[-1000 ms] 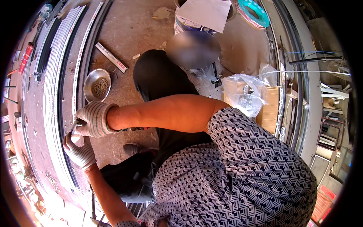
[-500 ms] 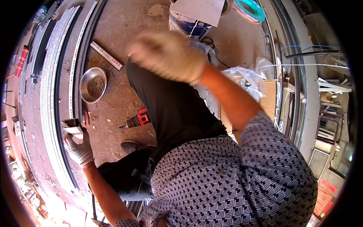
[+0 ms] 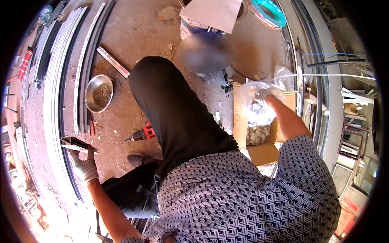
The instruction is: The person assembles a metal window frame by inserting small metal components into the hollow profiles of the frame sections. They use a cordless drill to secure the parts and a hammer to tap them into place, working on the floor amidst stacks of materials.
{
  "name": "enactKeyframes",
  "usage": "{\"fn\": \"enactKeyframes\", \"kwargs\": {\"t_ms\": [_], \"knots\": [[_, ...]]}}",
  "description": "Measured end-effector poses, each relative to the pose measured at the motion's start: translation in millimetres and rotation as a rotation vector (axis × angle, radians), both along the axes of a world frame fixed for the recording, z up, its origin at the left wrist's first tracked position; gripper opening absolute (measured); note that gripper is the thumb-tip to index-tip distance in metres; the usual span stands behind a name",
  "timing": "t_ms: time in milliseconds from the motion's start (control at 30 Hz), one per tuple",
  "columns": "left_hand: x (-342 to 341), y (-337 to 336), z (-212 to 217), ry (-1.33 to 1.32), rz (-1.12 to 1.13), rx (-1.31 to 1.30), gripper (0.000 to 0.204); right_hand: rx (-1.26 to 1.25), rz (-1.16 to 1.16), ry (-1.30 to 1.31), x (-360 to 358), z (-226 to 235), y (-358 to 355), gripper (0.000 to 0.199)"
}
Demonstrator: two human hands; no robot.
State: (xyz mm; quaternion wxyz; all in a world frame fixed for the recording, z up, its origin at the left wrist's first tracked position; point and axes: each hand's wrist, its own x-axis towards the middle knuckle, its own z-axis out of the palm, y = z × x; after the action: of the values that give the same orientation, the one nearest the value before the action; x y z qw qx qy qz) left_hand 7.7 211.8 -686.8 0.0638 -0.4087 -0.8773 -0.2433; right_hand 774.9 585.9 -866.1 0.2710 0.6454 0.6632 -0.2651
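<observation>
My left hand (image 3: 86,167), in a striped knitted glove, has its thumb and fingers closed on the end of a dark channel profile (image 3: 77,143) with a pale lower face, beside the long strips at the left. How far this profile reaches cannot be made out. On the right, my right hand (image 3: 263,96), also gloved, reaches into a clear plastic bag (image 3: 259,113) in an open cardboard box (image 3: 262,154). Its fingers are hidden in the bag. Small grey pieces (image 3: 257,136) lie in the box below the bag.
Long white-and-black strips (image 3: 54,101) run along the left. A metal bowl (image 3: 98,94) of small brown pieces sits near them, and a red-and-black power drill (image 3: 142,133) lies by my leg. At the top stand a bucket (image 3: 187,30) and a teal coil (image 3: 270,13).
My right hand has swung from above my knee rightward and down into the bag. My left hand stays at the profile, whose end has tilted and shifted slightly nearer to me.
</observation>
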Motion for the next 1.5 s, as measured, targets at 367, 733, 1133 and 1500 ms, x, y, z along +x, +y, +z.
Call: {"fn": "enactKeyframes", "kwargs": {"t_ms": [367,733,1133,1500], "knots": [[19.5,9.2,10.3,-0.102,0.053,-0.117,0.059,0.318,-0.11,-0.259,8.6,-50.2,-14.7,0.056],[28.1,8.2,18.1,-0.189,0.03,-0.121,0.044,0.251,-0.187,-0.047,-35.6,6.8,-31.6,0.056],[27.5,21.7,17.3,0.012,-0.062,-0.024,0.054,0.094,-0.457,0.548,-121.7,146.5,-19.9,0.035],[36.9,23.3,33.8,-0.039,-0.083,0.108,0.051,-0.115,-0.046,1.727,-406.8,329.6,-50.6,0.055]]}}
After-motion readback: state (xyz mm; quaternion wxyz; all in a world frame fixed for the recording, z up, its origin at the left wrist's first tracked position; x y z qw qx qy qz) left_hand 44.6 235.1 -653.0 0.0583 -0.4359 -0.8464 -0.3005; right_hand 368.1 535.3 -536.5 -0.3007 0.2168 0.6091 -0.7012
